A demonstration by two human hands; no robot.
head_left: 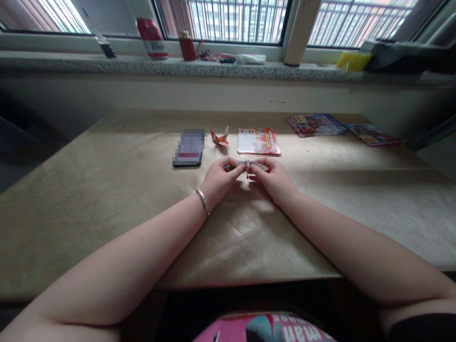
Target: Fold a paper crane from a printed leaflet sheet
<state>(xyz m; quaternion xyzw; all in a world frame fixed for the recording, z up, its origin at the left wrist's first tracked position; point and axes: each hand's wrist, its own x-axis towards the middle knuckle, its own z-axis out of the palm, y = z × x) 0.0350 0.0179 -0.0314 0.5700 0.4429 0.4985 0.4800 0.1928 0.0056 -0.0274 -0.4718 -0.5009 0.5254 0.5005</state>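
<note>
Fingertips of left hand (220, 176) and right hand (276, 179) pinch small folded white-and-red paper (247, 167). Gentle, even pressing should suit it.

A phone (188, 147), its screen blurred, lay on a pale tan tabletop (107, 204). Colourful printed sheets (317, 125) lay at the far right. Behind, a speckled stone windowsill (121, 67) held a red-and-white can (151, 39), a smaller red container (187, 47) and, farther right, something yellow (352, 61). Railings (238, 21) showed outside.

Tan table (107, 199) with phone (188, 147), folded figure (220, 138), card stack (259, 141), perhaps leaflets (317, 125)
</note>
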